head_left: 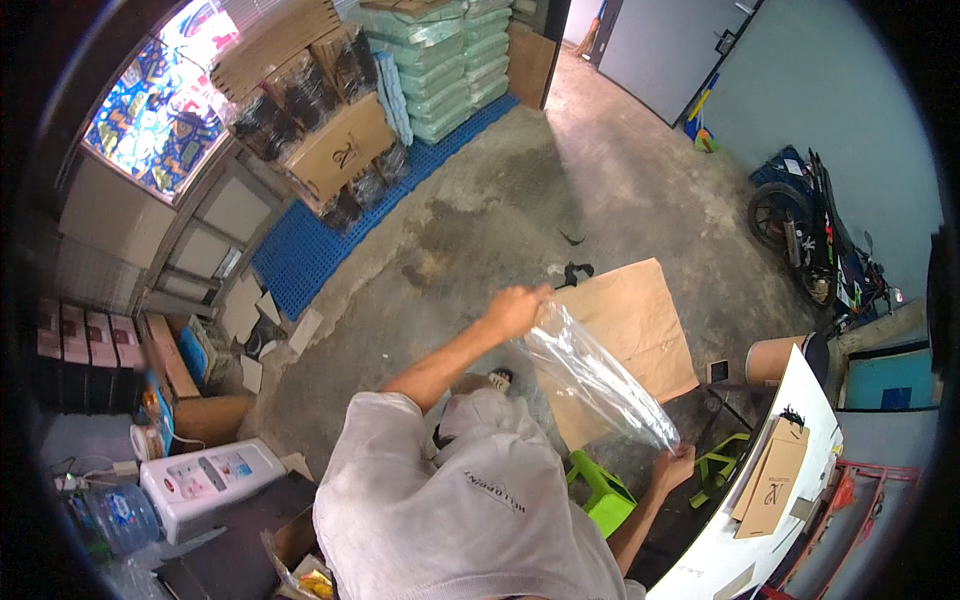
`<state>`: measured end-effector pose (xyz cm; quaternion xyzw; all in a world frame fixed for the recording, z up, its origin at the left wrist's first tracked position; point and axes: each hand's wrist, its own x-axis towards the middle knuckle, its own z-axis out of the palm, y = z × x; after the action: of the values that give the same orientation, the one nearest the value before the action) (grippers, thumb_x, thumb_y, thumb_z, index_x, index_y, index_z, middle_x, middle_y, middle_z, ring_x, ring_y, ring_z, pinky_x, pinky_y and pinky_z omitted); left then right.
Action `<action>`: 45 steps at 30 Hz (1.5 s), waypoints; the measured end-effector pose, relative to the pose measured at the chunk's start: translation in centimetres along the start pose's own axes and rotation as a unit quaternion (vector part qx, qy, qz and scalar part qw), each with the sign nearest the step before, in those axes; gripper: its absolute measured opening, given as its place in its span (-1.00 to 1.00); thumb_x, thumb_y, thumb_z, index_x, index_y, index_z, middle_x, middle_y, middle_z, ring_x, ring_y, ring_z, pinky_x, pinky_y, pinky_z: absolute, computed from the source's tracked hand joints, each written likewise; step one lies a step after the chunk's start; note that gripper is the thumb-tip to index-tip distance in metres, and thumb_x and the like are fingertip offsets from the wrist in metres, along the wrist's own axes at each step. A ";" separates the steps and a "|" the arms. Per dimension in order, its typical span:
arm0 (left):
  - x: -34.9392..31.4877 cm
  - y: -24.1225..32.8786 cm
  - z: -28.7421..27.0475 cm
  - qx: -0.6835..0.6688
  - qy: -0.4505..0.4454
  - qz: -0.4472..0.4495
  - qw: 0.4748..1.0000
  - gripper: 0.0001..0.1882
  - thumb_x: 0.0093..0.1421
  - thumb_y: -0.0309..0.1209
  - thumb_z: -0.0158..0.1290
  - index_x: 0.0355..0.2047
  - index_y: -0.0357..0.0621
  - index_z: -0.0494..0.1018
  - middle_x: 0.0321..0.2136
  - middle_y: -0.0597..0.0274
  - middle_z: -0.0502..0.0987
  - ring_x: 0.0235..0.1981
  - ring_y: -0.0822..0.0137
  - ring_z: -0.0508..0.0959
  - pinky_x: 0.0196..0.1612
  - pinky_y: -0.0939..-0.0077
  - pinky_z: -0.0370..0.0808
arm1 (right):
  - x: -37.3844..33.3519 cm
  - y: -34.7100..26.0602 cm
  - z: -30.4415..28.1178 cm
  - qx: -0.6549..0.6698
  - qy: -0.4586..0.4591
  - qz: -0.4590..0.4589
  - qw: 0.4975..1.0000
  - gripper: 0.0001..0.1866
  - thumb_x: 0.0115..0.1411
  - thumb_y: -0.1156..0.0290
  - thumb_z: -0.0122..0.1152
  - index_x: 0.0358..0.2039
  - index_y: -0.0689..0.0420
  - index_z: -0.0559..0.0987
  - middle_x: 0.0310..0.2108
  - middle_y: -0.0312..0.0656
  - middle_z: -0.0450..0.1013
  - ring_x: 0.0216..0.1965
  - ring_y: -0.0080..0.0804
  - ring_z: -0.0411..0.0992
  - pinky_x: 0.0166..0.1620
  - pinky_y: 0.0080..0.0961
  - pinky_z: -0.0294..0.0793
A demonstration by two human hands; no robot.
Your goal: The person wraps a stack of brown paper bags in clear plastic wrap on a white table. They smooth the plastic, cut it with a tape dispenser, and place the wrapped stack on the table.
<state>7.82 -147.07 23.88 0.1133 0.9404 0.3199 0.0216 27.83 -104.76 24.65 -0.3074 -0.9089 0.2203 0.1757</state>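
Note:
A clear plastic bag or sheet (605,375) is stretched slantwise between my hands, glossy and creased. My left hand (520,311) pinches its upper left end. Down at the lower right, my right hand (674,466) grips the other end. Beneath the plastic spreads a large brown paper or cardboard sheet (640,315), partly covered by it. What supports the brown sheet is hidden. A small black object (577,273) sits at the sheet's far left corner, close to my left hand. A bright green plastic stool (607,492) stands just left of my right forearm.
A white tabletop (805,420) with brown cards (775,480) lies to the right, near a brown drum (768,358) and phone (718,372). Wrapped cartons (340,150) and green-wrapped stacks (425,90) rest on blue pallets (315,255). A motorcycle (815,230) leans far right; a water dispenser (210,483) lies left.

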 end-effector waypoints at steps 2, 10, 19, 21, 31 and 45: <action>-0.1 0.9 1.0 -0.026 -0.018 0.010 0.999 -0.63 0.23 -0.28 0.14 0.06 0.05 0.48 -0.35 -0.11 0.65 -0.29 -0.22 0.64 -0.21 -0.09 0.57 | -1.2 1.4 1.5 0.318 -0.011 0.245 0.916 -0.85 0.20 0.47 0.15 -0.31 0.31 0.59 -0.52 -0.08 0.54 -0.52 -0.24 0.50 -0.39 -0.32 0.50; -0.1 2.8 6.6 -0.135 -0.185 -0.028 0.973 -0.45 0.13 -0.05 0.30 -0.05 -0.22 0.53 -0.24 -0.12 0.66 -0.14 -0.07 0.67 -0.08 0.02 0.57 | -7.4 4.7 4.2 0.498 -0.089 0.458 0.731 -0.83 0.28 0.32 0.19 -0.41 0.10 0.53 -0.63 -0.42 0.35 -0.63 -0.54 0.36 -0.61 -0.56 0.33; 7.8 14.5 15.2 0.072 -0.251 0.107 0.959 -0.57 0.14 -0.21 0.23 -0.10 -0.29 0.55 -0.10 -0.22 0.61 -0.03 -0.15 0.62 -0.05 0.11 0.57 | 1.4 10.2 -4.7 -0.047 0.186 0.121 0.974 -0.76 0.08 0.34 0.34 -0.31 0.22 0.57 -0.32 0.19 0.57 -0.34 0.09 0.57 -0.18 -0.04 0.54; 5.2 25.5 10.1 -0.165 -0.053 0.146 0.974 -0.71 0.18 -0.33 0.22 -0.18 -0.27 0.53 -0.20 -0.14 0.63 -0.16 -0.07 0.64 -0.15 0.17 0.56 | 2.4 5.1 -14.4 0.010 0.461 0.093 0.882 -0.82 0.10 0.51 0.27 -0.25 0.21 0.56 -0.46 -0.10 0.55 -0.50 -0.18 0.50 -0.29 -0.29 0.55; -2.3 11.1 27.5 0.249 -0.455 0.308 0.797 -0.66 0.20 -0.36 0.15 -0.06 -0.31 0.54 -0.10 -0.30 0.60 0.05 -0.17 0.57 0.09 -0.01 0.48 | -27.6 26.4 6.7 0.061 -0.304 0.213 0.927 -0.38 0.03 0.29 0.33 0.13 0.24 0.53 0.07 0.24 0.48 0.17 0.16 0.42 0.29 -0.10 0.33; -1.2 32.4 24.4 -0.174 -0.140 0.374 0.900 -0.74 0.13 -0.55 0.14 -0.15 -0.32 0.59 -0.28 -0.16 0.63 -0.26 -0.09 0.66 -0.11 0.18 0.58 | -9.2 22.0 -16.1 0.010 0.337 -0.030 0.941 -0.62 0.10 0.65 0.15 -0.02 0.24 0.56 -0.25 0.10 0.50 -0.34 0.04 0.48 -0.17 -0.23 0.51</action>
<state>18.18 -107.84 24.13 0.4948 0.7453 0.4441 0.0507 52.60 -90.24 25.32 -0.3349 -0.8031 0.1077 0.4810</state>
